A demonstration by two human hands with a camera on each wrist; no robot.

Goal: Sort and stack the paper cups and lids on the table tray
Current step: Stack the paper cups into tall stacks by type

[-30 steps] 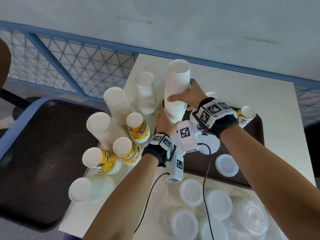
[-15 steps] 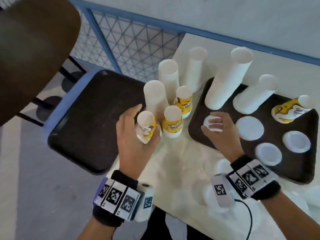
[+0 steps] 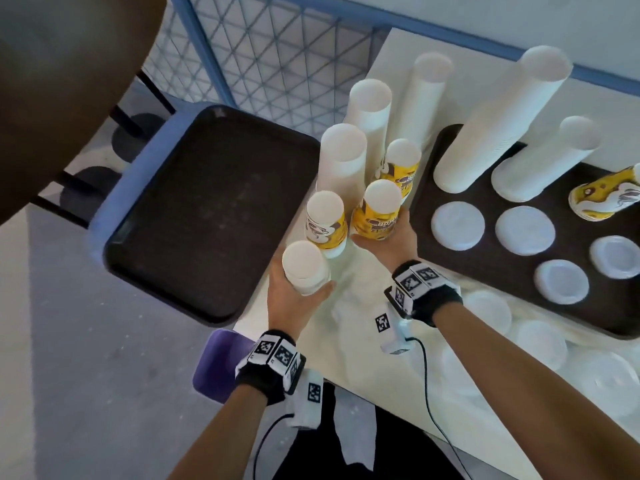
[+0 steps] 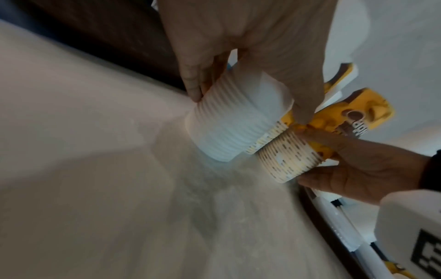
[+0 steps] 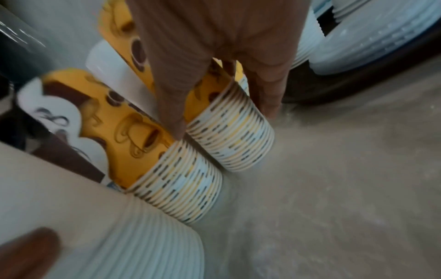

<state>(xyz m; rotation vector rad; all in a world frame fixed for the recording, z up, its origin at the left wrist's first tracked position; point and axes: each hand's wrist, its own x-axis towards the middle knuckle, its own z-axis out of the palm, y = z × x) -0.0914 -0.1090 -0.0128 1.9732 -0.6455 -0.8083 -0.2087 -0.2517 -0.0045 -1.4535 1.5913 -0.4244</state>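
Note:
My left hand [image 3: 300, 287] grips a short stack of upside-down white cups [image 3: 304, 268] at the table's near left corner; the left wrist view shows fingers and thumb round this white stack [image 4: 229, 128]. My right hand [image 3: 381, 231] grips a yellow printed cup stack [image 3: 379, 211], which the right wrist view shows as the yellow stack [image 5: 233, 136] standing on the table. Two more yellow stacks [image 3: 325, 223] [image 3: 401, 164] and tall white stacks [image 3: 343, 157] stand close behind. The brown tray [image 3: 485, 271] holds two tall white stacks [image 3: 502, 123], a tipped yellow cup [image 3: 602, 199] and several white lids [image 3: 457, 225].
An empty dark tray [image 3: 207, 209] lies on a blue chair left of the table. More white lids [image 3: 540, 344] and clear lids [image 3: 606, 382] lie on the table at the near right. A blue mesh railing [image 3: 277, 46] runs behind.
Both hands left the tall white stack on the tray. The right hand moved from a lid on the tray to the yellow stack; the left hand shifted onto the short white stack.

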